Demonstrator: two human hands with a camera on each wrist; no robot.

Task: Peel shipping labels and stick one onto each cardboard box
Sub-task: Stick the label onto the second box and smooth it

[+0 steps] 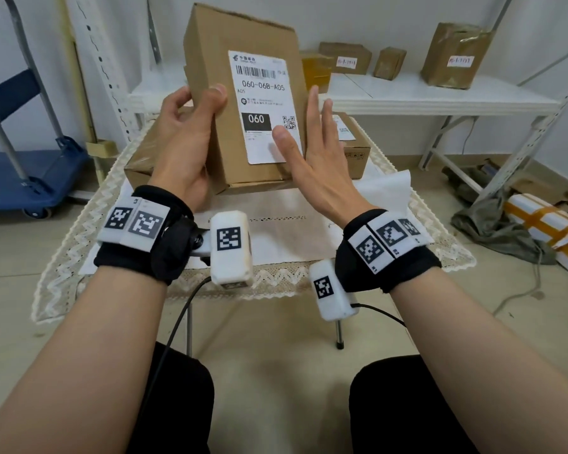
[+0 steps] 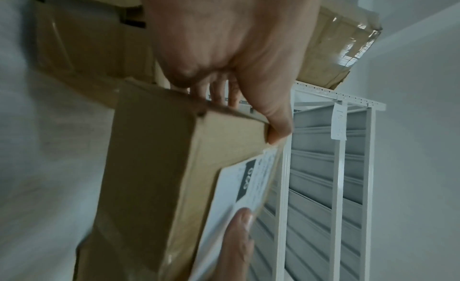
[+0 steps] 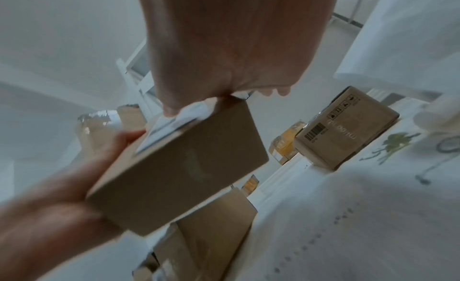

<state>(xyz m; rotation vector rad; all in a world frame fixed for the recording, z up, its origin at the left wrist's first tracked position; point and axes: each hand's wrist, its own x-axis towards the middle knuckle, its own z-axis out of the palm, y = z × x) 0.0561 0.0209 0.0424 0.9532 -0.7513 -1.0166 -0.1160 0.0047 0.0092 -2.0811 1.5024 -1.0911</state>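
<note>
Fingers of the right hand lie straight, its thumb pressing the shipping label on a cardboard box held upright above the table; the left hand grips the box's left edge. More boxes sit on a white shelf behind.

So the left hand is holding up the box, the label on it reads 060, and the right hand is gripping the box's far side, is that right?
Not quite. The right hand is open, its thumb pressing the label flat; the head view shows this. The left hand does hold the box, and the label reads 060.
</note>
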